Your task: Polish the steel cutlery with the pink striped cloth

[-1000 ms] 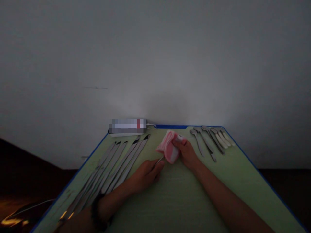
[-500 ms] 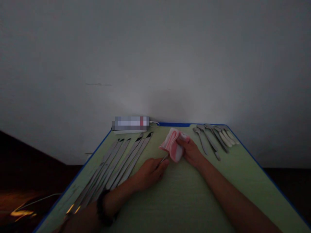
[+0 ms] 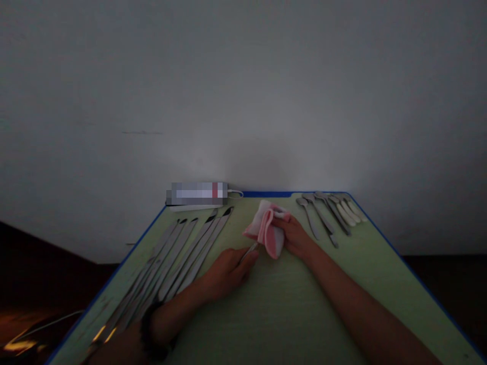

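Observation:
My left hand (image 3: 230, 271) is closed around a thin metal cutlery handle (image 3: 249, 251). The far end of that piece goes into a folded pink-and-white cloth (image 3: 273, 235), so whether it is a spoon or something else is hidden. The cloth is gripped by my right hand (image 3: 294, 234), thumb on top, and wraps around the covered end. Right of the cloth lie several metal spoons (image 3: 308, 218), together with some pale-handled cutlery (image 3: 346, 210). Several long metal table knives (image 3: 201, 253) lie side by side to the left, partly covered by my left forearm.
The light green table (image 3: 304, 309) has a blue edge and stands against a grey wall (image 3: 258, 101). At its back left is a blurred-out white box-like object (image 3: 196, 195) with a white cable (image 3: 236, 193). A dark bracelet (image 3: 150, 329) circles my left wrist.
The cloth's folds have shifted, and its front flap now hangs in a different shape around the metal piece. Both hands keep their grips. The view sways slightly right, then back left.

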Demonstrator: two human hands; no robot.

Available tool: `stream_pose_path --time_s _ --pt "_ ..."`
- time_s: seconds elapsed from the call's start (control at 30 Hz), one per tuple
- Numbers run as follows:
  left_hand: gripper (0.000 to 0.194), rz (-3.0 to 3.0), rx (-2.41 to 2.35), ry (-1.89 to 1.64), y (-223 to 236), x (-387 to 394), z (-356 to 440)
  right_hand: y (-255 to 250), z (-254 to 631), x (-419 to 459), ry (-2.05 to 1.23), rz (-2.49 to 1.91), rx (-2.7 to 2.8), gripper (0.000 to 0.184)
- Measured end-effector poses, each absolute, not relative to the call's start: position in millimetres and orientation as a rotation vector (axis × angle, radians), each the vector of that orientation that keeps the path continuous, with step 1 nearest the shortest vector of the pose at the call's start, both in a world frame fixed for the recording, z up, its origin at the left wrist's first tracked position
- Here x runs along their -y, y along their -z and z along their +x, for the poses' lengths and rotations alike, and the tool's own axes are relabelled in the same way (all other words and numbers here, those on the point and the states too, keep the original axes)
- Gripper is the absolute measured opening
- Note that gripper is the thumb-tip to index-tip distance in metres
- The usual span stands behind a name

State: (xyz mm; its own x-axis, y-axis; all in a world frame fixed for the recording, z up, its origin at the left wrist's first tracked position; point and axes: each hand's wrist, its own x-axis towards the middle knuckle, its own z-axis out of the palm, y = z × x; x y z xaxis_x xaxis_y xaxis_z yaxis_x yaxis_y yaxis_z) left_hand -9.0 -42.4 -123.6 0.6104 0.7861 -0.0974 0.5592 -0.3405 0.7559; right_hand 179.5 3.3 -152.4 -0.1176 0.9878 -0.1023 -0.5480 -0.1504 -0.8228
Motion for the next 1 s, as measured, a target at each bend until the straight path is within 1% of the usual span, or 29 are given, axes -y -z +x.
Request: stream_pose_path --time_s 0.07,0.13,0.33,0.5,0.63,0.8,0.87,0.93,1.0 --pt "0.046 2.040 -1.054 -0.361 123 43 -9 154 182 -4 -1.592 -0.833 0.754 0.024" --pt "0.045 2.034 -1.055 -0.355 121 42 -9 156 183 -5 -1.584 -0.840 0.754 0.023" --pt "0.045 2.040 -1.077 -0.349 122 41 -8 158 178 -7 -1.574 -0.809 0.757 0.032" --pt "0.045 2.017 -1.075 -0.339 123 41 -7 153 173 -6 -1.475 -0.802 0.737 0.031" --pt "0.044 1.990 -1.078 -0.342 123 42 -7 154 173 -9 -1.441 -0.807 0.707 0.034" --pt "0.043 1.923 -1.048 -0.436 129 41 -9 158 167 -4 -1.397 -0.813 0.693 0.034" --pt "0.039 1.965 -1.056 -0.484 134 38 -11 158 156 6 -1.458 -0.794 0.638 0.035" --pt "0.031 2.039 -1.087 -0.525 139 34 -13 157 143 16 -1.590 -0.775 0.630 0.032" --pt "0.029 2.061 -1.118 -0.531 141 32 -14 155 132 21 -1.625 -0.763 0.636 0.031"
